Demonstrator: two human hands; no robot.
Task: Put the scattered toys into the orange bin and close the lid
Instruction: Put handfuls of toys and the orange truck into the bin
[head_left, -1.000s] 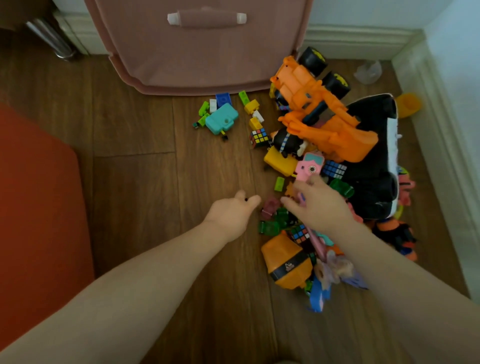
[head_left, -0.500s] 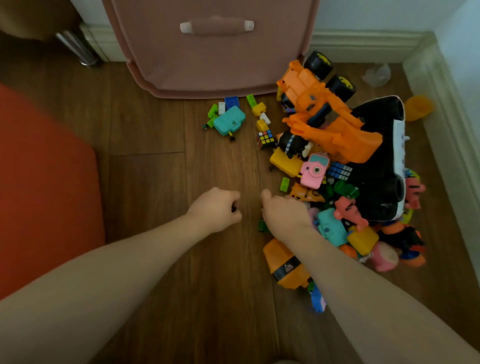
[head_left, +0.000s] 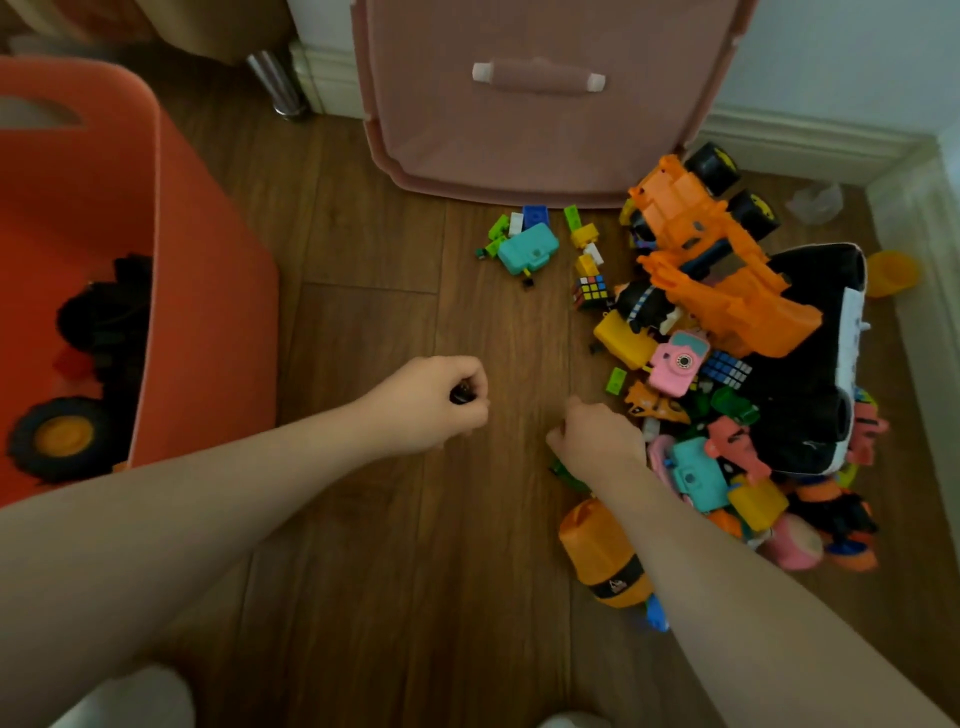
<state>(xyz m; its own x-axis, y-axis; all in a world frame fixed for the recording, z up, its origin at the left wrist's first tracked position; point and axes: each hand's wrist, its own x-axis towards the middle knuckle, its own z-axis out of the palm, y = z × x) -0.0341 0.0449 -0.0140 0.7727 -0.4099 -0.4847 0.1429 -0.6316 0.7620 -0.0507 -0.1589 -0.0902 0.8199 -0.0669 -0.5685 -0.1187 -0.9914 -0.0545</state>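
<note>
The orange bin (head_left: 208, 291) stands open at the left, with a black-wheeled toy vehicle (head_left: 67, 436) inside. A pile of scattered toys covers the floor at the right: a big orange digger (head_left: 711, 260), a pink toy camera (head_left: 675, 364), a small puzzle cube (head_left: 591, 289), a teal case (head_left: 527, 248) and several bricks. My left hand (head_left: 431, 405) hovers mid-floor with fingers curled round a small dark piece. My right hand (head_left: 597, 441) is at the pile's left edge, fingers curled over green pieces (head_left: 563, 470) that are mostly hidden under it. No lid is in view.
A pink drawer unit (head_left: 535, 135) stands against the far wall, with skirting board along the right. A black and white shoe-like object (head_left: 810, 374) lies under the toys. An orange and black ball-like toy (head_left: 602, 561) lies beside my right forearm. A metal furniture leg (head_left: 275, 83) stands at the back left.
The view has swung left, bringing the bin's inside into sight. My right hand pulled back from the pink camera to the pile's left edge and closed; my left hand curled round a small dark piece.
</note>
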